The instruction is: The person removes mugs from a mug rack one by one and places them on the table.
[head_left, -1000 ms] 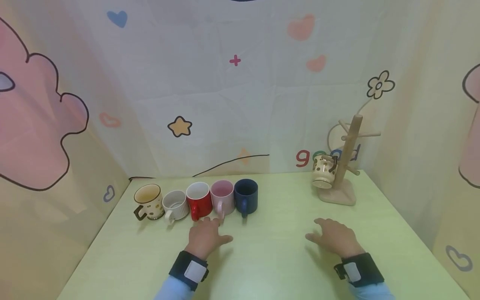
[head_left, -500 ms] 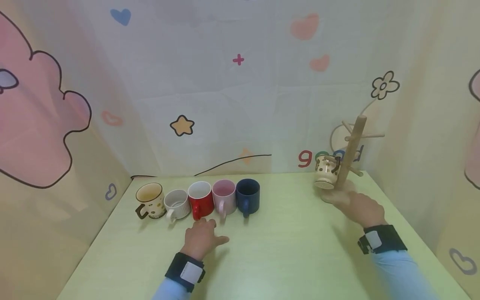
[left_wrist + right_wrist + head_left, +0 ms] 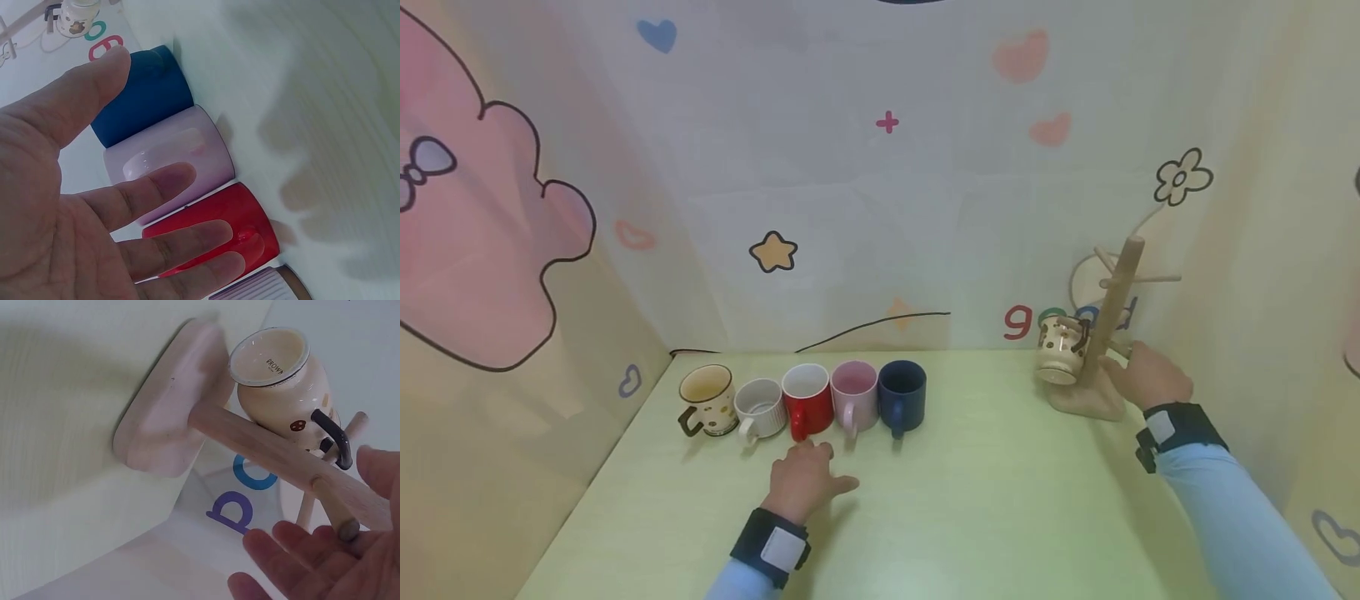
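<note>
A wooden mug tree (image 3: 1120, 292) stands at the right, with a cream spotted mug (image 3: 1060, 358) hanging mouth-down on its lower left peg. Beside the post, at the lower right peg, is my right hand (image 3: 1152, 379). In the right wrist view its thumb and loosely spread fingers (image 3: 275, 556) lie on either side of the post and peg. My left hand (image 3: 801, 483) hovers palm down, fingers spread, just in front of a red mug (image 3: 811, 408) and a pink mug (image 3: 856, 400). It holds nothing.
The mug row also has a navy mug (image 3: 906, 400) at its right end. To the left are a white ribbed cup (image 3: 762, 412) and another cream spotted mug (image 3: 709, 408). All handles face the front. A printed cloth wall (image 3: 850, 208) closes off the table's back.
My right hand has moved right and forward, from the table in front of the mug tree, past its base, up to the lower right peg. My left hand has barely moved.
</note>
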Tool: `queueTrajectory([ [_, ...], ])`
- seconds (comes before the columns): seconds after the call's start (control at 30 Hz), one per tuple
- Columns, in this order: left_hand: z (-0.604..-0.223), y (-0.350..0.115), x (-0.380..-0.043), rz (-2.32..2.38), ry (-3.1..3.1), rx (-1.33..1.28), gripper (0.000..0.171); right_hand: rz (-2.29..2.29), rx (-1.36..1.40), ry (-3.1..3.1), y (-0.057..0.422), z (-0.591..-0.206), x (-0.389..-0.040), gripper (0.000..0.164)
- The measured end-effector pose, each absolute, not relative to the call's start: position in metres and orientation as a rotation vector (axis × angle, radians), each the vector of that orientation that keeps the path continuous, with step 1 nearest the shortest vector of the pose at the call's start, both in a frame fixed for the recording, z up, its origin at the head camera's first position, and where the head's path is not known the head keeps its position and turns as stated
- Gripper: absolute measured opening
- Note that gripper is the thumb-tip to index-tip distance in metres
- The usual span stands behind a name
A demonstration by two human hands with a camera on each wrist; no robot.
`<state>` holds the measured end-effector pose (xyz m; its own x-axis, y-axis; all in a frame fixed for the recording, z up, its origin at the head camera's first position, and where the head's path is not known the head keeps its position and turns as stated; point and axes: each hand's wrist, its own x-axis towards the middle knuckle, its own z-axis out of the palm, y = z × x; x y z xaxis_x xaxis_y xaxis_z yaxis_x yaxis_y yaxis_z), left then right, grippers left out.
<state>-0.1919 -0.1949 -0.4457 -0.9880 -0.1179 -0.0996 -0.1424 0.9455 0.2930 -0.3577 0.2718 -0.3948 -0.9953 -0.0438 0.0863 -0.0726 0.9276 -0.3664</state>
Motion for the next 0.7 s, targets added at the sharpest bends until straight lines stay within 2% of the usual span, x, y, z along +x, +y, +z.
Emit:
queueTrajectory([
  [0.2,-0.45,-0.195,-0.192,0.467,3.01,-0.2,0.057,0.6,0.121,-2.986,0.271,-0.398,-0.362,0.043],
  [0.7,-0.453,-0.192,-0.193,0.43,3.019,-0.19,0.058,0.626,0.201,-2.988,0.274,-0.393,-0.37,0.037],
])
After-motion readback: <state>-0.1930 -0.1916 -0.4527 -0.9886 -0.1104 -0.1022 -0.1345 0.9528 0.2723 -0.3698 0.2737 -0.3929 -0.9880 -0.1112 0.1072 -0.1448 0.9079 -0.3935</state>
